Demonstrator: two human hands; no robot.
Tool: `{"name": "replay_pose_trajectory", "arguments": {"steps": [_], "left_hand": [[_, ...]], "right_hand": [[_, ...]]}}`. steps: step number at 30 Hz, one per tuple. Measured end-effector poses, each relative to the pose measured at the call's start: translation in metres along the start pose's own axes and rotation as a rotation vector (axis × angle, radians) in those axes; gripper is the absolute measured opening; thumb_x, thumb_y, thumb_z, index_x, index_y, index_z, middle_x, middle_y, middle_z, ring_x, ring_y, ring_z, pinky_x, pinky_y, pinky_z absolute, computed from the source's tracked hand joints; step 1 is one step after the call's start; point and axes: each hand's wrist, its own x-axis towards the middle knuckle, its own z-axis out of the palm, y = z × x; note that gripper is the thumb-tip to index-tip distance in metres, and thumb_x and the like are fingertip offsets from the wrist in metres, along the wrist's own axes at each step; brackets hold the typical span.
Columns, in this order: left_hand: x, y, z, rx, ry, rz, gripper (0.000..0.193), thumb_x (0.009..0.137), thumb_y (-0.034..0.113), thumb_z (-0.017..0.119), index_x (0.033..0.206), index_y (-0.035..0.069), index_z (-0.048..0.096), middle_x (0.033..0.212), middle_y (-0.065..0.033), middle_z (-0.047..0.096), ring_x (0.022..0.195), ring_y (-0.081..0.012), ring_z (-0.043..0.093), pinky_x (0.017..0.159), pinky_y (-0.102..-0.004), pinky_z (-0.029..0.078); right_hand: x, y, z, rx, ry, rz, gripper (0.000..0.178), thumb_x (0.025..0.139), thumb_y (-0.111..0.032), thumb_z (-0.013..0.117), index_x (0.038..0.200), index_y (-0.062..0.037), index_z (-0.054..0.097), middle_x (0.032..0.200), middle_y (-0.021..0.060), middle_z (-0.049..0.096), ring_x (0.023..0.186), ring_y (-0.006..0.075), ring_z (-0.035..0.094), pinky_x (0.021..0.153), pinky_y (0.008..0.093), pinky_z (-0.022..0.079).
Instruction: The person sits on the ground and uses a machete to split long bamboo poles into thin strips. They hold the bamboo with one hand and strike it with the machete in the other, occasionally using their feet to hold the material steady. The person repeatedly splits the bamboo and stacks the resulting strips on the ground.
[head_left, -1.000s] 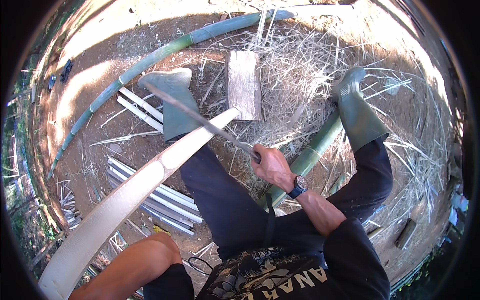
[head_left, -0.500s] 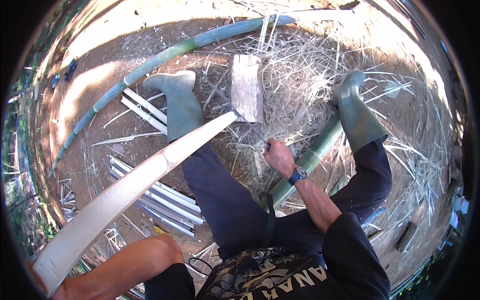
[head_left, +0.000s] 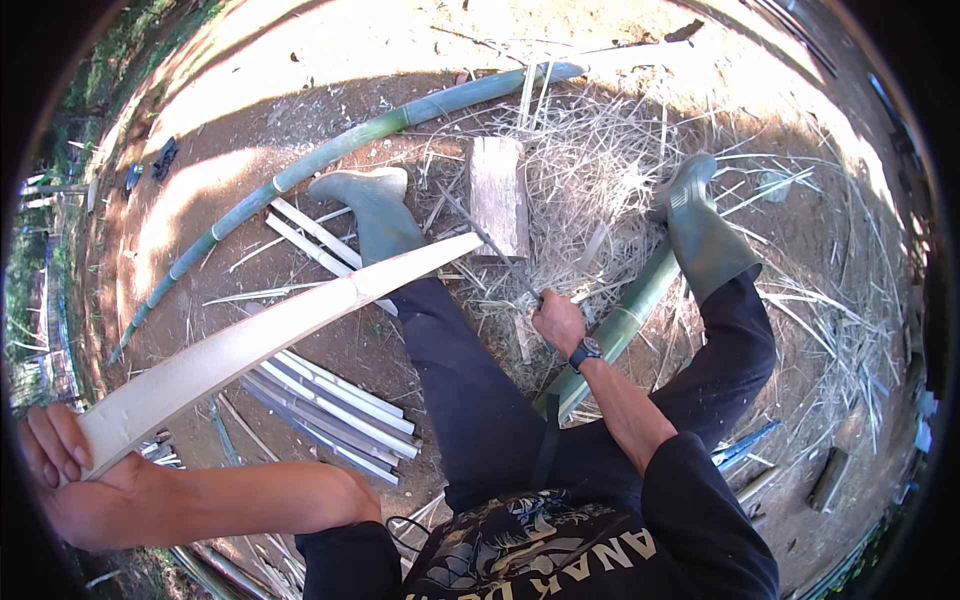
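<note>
A long pale split length of bamboo slants across the left half of the view, inner face up. My left hand grips its near end, fingers wrapped over the edge. My right hand, with a watch on the wrist, is closed round the handle of a long, thin-bladed knife. The blade points away and to the left, crossing the far tip of the bamboo. That tip is at the near left side of a wooden block on the ground.
Green boots flank the block. Pale shavings cover the ground beside it. A long green bamboo pole curves across the far left; another pole lies under my right leg. Cut strips are stacked left of my legs.
My left hand has come further into view, raised with the bamboo's near end. The knife blade now shows more clearly, extending past the bamboo tip. The view has shifted slightly.
</note>
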Motion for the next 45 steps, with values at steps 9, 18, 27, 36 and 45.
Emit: {"name": "replay_pose_trajectory", "arguments": {"steps": [9, 18, 27, 36, 45], "left_hand": [[-0.024, 0.005, 0.039, 0.082, 0.158, 0.037, 0.033, 0.099, 0.019, 0.042, 0.071, 0.012, 0.027, 0.061, 0.0001, 0.026, 0.047, -0.0087, 0.021, 0.041, -0.0231, 0.019], [-0.023, 0.008, 0.03, 0.107, 0.086, 0.042, 0.033, 0.102, 0.033, 0.036, 0.082, 0.008, 0.032, 0.069, -0.0025, 0.033, 0.055, -0.0117, 0.031, 0.047, -0.0254, 0.03], [-0.034, 0.016, -0.012, -0.006, 0.007, 0.009, 0.064, 0.091, 0.052, 0.051, 0.13, 0.003, 0.037, 0.084, -0.0023, 0.044, 0.072, -0.0135, 0.045, 0.068, -0.0298, 0.043], [-0.064, 0.039, -0.03, -0.418, -0.106, -0.039, 0.029, 0.099, 0.034, 0.049, 0.093, 0.006, 0.056, 0.071, -0.0004, 0.044, 0.063, -0.0121, 0.043, 0.065, -0.0294, 0.039], [-0.086, 0.059, -0.012, -0.589, -0.279, -0.031, 0.043, 0.103, 0.037, 0.032, 0.076, 0.01, 0.053, 0.05, 0.0033, 0.036, 0.038, -0.0077, 0.031, 0.041, -0.0242, 0.033]], "right_hand": [[-0.033, -0.046, -0.015, 0.145, 0.004, -0.121, 0.024, 0.076, -0.014, 0.06, 0.091, 0.0043, 0.06, 0.074, 0.0259, 0.065, 0.074, 0.0419, 0.065, 0.072, 0.0492, 0.052], [0.026, 0.043, 0.006, -0.007, -0.051, 0.06, 0.025, 0.071, -0.012, 0.058, 0.084, 0.0083, 0.065, 0.081, 0.0309, 0.064, 0.081, 0.0432, 0.065, 0.074, 0.0479, 0.052], [-0.025, 0.017, -0.005, 0.314, 0.017, 0.0, 0.023, 0.073, -0.015, 0.062, 0.077, 0.008, 0.06, 0.059, 0.021, 0.059, 0.053, 0.0307, 0.062, 0.055, 0.0406, 0.048], [-0.127, -0.054, -0.074, 0.3, 0.112, -0.214, 0.023, 0.08, -0.019, 0.061, 0.086, 0.0034, 0.061, 0.067, 0.0238, 0.062, 0.066, 0.0414, 0.062, 0.065, 0.0465, 0.047], [-0.187, -0.136, -0.107, 0.301, 0.1, -0.677, 0.014, 0.08, -0.01, 0.064, 0.089, -0.0005, 0.06, 0.064, 0.0199, 0.061, 0.06, 0.0367, 0.062, 0.058, 0.0427, 0.05]]}}
